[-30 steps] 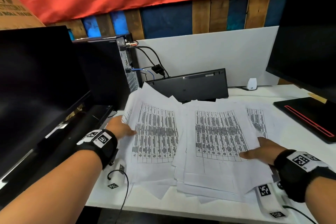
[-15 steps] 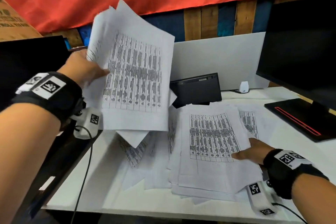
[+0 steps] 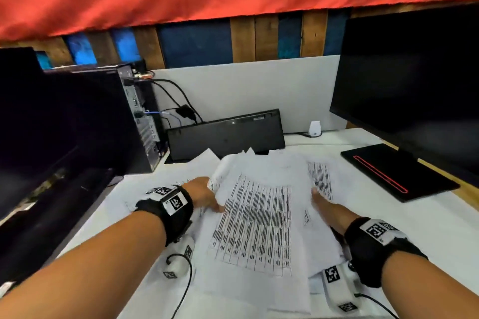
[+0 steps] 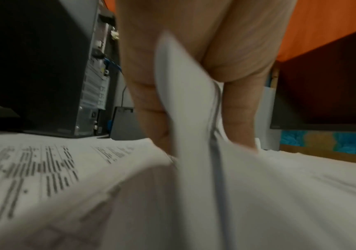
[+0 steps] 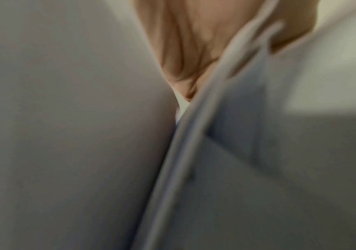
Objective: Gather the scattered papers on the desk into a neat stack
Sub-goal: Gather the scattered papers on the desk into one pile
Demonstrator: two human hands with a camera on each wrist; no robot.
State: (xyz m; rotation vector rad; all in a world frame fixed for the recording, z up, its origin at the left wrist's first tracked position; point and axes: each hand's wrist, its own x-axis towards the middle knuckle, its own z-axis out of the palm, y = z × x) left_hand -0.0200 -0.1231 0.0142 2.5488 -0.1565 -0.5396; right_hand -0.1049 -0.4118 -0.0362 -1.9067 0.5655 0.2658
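White sheets printed with tables lie in a loose pile (image 3: 254, 225) on the white desk (image 3: 427, 228). My left hand (image 3: 207, 197) pinches the left edge of a bundle of sheets (image 4: 189, 101) that lies on the pile; its fingers (image 4: 151, 118) are on one side and the thumb on the other. My right hand (image 3: 324, 204) grips the pile's right edge with the thumb on top, and the other fingers are hidden under the paper. In the blurred right wrist view, sheet edges (image 5: 194, 135) run into the hand. Another printed sheet (image 3: 321, 179) shows at the right, and one (image 3: 145, 197) lies under my left wrist.
A black PC tower (image 3: 134, 122) with cables stands at back left, beside a dark monitor (image 3: 33, 122). A black keyboard (image 3: 225, 134) leans on the white divider (image 3: 246, 90). At right are a second monitor (image 3: 414, 90), its red-striped black base (image 3: 388, 171) and a small white device (image 3: 315, 128).
My left hand lifted a bundle of sheets high off the desk's left side, then brought it down and right onto the pile. My right hand shifted to grip the pile's right edge.
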